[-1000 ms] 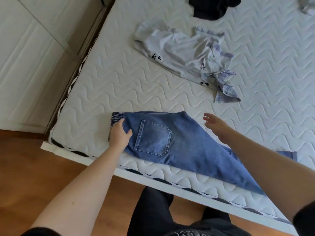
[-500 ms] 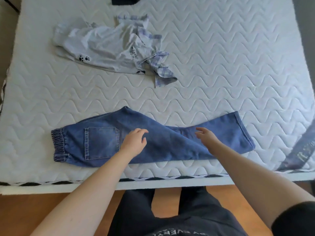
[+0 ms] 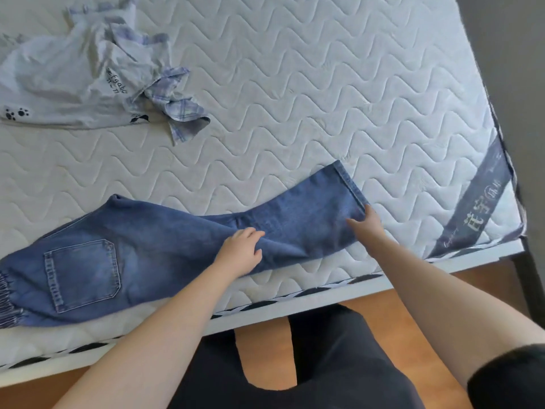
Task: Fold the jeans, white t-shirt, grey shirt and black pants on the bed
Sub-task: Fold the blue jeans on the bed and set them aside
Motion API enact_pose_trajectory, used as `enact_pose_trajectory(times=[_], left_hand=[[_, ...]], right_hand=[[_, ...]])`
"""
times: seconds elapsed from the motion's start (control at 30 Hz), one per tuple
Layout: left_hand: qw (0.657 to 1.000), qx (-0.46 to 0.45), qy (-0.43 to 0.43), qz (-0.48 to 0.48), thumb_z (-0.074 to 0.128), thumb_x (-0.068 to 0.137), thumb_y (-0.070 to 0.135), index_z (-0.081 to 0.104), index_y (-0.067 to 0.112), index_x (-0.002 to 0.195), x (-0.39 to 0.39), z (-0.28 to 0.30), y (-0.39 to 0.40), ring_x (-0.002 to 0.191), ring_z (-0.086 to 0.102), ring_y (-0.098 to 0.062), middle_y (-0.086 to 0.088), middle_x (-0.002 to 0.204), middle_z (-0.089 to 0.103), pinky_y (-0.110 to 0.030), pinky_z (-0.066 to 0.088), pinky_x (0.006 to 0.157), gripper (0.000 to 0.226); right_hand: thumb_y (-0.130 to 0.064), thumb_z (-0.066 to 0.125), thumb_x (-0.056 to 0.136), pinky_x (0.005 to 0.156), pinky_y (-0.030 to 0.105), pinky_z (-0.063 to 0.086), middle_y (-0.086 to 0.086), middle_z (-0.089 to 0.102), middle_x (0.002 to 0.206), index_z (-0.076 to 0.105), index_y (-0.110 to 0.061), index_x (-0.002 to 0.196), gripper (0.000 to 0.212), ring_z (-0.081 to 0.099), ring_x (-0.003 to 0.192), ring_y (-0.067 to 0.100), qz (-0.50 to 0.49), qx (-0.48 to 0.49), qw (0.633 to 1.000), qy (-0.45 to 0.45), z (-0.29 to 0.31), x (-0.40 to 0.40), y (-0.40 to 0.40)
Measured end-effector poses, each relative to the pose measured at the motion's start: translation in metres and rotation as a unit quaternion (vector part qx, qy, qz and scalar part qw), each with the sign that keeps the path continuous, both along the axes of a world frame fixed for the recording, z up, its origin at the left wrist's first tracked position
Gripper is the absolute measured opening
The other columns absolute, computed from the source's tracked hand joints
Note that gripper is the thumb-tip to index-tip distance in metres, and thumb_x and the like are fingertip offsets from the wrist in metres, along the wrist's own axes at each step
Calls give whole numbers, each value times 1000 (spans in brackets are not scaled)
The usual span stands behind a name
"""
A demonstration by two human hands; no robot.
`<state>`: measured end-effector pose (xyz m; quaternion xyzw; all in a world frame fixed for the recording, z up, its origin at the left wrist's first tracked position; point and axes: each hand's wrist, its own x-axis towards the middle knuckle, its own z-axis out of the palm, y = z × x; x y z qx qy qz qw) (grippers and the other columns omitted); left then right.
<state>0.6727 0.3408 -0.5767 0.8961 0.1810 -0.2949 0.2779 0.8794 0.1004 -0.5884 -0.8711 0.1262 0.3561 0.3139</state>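
While jeans (image 3: 165,258) lie flat along near edge of bed (image 3: 324,93), left hand (image 3: 240,255) rests mid-leg, fingers relaxed; right hand (image 3: 367,224) pinches hem corner, thumb over cuff. Wide bare mattress beyond. White t-shirt (image 3: 67,81) crumpled far left. Since half second ago: right hand slid out to hem.

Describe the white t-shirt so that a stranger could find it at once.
On the mattress, look to the far left corner, beyond the jeans. The white t-shirt lies there crumpled; only it has black paw prints and checked blue trim.
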Motion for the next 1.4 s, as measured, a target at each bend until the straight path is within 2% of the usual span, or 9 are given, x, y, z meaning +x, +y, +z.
enact_pose_trajectory(times=[0.13, 0.3, 0.5, 0.6, 0.73, 0.9, 1.1, 1.27, 1.4], left_hand=[[995, 27, 79, -54, 49, 95, 35, 37, 25, 149, 6, -18, -22, 139, 34, -22, 1, 152, 38, -39, 29, 113, 56], [989, 64, 105, -81, 50, 94, 41, 46, 27, 141, 2, -26, -33, 134, 39, -22, 1, 144, 45, -38, 30, 110, 50], [992, 28, 104, -62, 52, 94, 41, 54, 27, 130, 12, -20, -38, 126, 47, -20, 3, 135, 53, -37, 34, 105, 39], [985, -85, 105, 106, 46, 98, 41, 57, 30, 125, 16, -13, -39, 116, 55, -19, 2, 131, 58, -32, 41, 97, 31], [855, -332, 34, 398, 38, 102, 50, 55, 41, 119, 20, 17, -39, 117, 59, -15, 7, 132, 60, -36, 44, 105, 26], [703, -483, 4, 521, 44, 80, 78, 63, 32, 126, 12, 56, -21, 111, 68, -20, 0, 121, 70, -35, 58, 82, 67], [677, -441, -14, 589, 62, 76, 73, 68, 24, 109, -33, 87, 27, 92, 74, -20, -3, 98, 77, -36, 58, 81, 59], [601, -429, -59, 671, 61, 82, 54, 78, 20, 72, -97, 112, 76, 75, 73, -27, -11, 84, 74, -40, 59, 75, 39], [563, -451, -90, 687, 57, 88, 58, 78, 11, 100, -152, 130, 106, 98, 72, -31, -15, 105, 74, -46, 54, 95, 53]], right_hand=[[-36, 69, 85, 117, 43, 27, 5, 22, 160, 12, -14, 156, 93, 26, 145, 26, 120, -141, 983, -11, -16, 24, -22], [-32, 80, 80, 105, 41, 42, 9, 36, 152, 14, -14, 155, 101, 43, 133, 32, 48, -27, 995, 79, -25, 27, -21], [-27, 71, 83, 59, 30, 56, 14, 65, 107, 56, -12, 116, 40, 66, 87, 28, 31, 37, 991, 126, -21, 1, -7], [-21, 65, 81, 50, 25, 54, 5, 67, 95, 58, -26, 101, 23, 64, 78, 17, 30, 107, 991, 74, 4, -20, 5], [-15, 62, 80, 64, 27, 51, -10, 66, 83, 57, -38, 95, 28, 61, 76, 11, 148, 171, 973, 41, 48, -58, 26], [-10, 59, 83, 63, 27, 53, -7, 69, 87, 56, -41, 113, 43, 66, 76, 14, 233, 237, 942, 47, 98, -109, 72], [-16, 56, 86, 81, 10, 46, -16, 64, 111, 48, -53, 124, 54, 62, 97, 2, 288, 282, 904, 144, 137, -168, 129], [-7, 38, 95, 105, 31, 44, -5, 62, 128, 54, -22, 133, 43, 55, 122, 12, 190, 339, 901, 194, 149, -226, 190], [-26, 55, 99, 94, 33, 48, -1, 58, 110, 49, -19, 131, 34, 58, 102, 17, 157, 243, 956, 53, 158, -275, 249]])
